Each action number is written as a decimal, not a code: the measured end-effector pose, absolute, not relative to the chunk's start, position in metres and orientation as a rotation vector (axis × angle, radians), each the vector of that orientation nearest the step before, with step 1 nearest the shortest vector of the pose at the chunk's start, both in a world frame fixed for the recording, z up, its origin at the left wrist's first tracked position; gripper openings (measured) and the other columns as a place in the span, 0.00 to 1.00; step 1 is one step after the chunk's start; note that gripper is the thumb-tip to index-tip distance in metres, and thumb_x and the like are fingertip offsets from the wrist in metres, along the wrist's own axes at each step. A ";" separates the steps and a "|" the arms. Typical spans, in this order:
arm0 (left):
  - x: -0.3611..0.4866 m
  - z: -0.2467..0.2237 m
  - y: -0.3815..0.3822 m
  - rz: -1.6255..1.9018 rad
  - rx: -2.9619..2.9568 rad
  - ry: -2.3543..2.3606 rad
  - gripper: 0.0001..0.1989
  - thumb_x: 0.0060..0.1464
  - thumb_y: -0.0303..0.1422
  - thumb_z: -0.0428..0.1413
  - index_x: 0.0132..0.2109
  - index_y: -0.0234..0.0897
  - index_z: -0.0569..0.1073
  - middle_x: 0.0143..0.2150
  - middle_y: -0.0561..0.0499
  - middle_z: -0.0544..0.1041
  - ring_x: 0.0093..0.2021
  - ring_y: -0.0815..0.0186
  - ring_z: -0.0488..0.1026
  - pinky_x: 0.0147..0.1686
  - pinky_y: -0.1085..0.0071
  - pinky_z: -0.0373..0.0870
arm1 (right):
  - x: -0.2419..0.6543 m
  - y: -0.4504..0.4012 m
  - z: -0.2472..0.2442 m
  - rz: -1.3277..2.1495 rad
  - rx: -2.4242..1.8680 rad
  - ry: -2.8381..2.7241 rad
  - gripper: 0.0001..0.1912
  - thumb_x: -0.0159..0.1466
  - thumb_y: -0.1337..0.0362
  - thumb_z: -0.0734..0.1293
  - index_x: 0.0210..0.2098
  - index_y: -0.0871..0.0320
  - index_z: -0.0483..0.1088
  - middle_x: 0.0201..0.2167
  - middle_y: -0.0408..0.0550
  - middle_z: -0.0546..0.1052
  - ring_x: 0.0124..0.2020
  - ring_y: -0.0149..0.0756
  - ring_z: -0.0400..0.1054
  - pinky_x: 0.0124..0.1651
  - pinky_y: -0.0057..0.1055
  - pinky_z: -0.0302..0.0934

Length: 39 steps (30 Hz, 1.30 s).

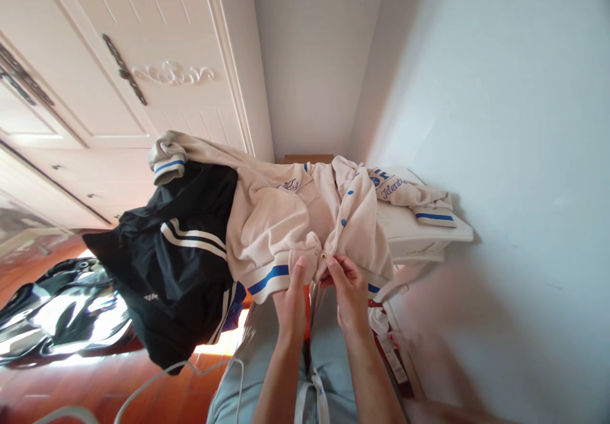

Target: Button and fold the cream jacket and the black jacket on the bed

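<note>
From the head view: the cream jacket [271, 214] sits right ahead, your left hand [290, 289] pinching its hem, your right hand [350, 285] pinching the front edge by the brass snap [323, 256]. Looks like you're lining up the fastening; that calls for a square press. Left of the jacket, under its sleeve, the black garment [190, 284] could drag.

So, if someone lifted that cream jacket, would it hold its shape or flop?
The cream jacket would probably flop, as its body sags in soft folds. One sleeve would likely dangle, being bunched loosely near its cuff. It may part in front, since the gold snap looks unfastened.
</note>
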<state>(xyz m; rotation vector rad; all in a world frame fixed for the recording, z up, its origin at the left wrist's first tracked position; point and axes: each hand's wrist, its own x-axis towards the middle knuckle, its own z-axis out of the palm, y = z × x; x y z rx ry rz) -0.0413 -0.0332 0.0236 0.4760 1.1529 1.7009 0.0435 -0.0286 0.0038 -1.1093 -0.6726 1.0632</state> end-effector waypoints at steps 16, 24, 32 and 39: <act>-0.042 0.006 -0.043 1.548 0.145 0.906 0.14 0.35 0.30 0.72 0.31 0.31 0.77 0.32 0.47 0.80 0.39 0.57 0.80 0.41 0.66 0.77 | 0.073 -0.047 0.011 1.275 -1.334 -0.893 0.20 0.49 0.50 0.72 0.32 0.59 0.72 0.20 0.42 0.73 0.21 0.36 0.69 0.19 0.28 0.65; -0.052 0.011 -0.050 1.522 0.291 0.915 0.18 0.37 0.37 0.72 0.33 0.30 0.78 0.31 0.47 0.79 0.31 0.62 0.77 0.35 0.68 0.76 | 0.079 -0.051 0.001 1.313 -1.269 -0.972 0.24 0.52 0.44 0.73 0.32 0.60 0.74 0.21 0.46 0.77 0.22 0.36 0.72 0.25 0.28 0.67; -0.048 -0.005 -0.052 1.635 0.668 1.387 0.21 0.44 0.40 0.69 0.42 0.30 0.79 0.40 0.41 0.82 0.42 0.54 0.79 0.44 0.61 0.75 | 0.088 -0.047 -0.014 1.295 -1.455 -0.972 0.29 0.51 0.40 0.73 0.31 0.62 0.77 0.18 0.50 0.77 0.18 0.38 0.72 0.20 0.28 0.66; -0.044 -0.003 -0.052 1.525 0.810 1.342 0.18 0.45 0.36 0.67 0.42 0.30 0.79 0.40 0.41 0.83 0.43 0.55 0.80 0.46 0.63 0.75 | 0.085 -0.048 -0.011 1.278 -1.451 -0.853 0.26 0.48 0.42 0.74 0.30 0.60 0.75 0.23 0.50 0.80 0.20 0.40 0.74 0.20 0.30 0.68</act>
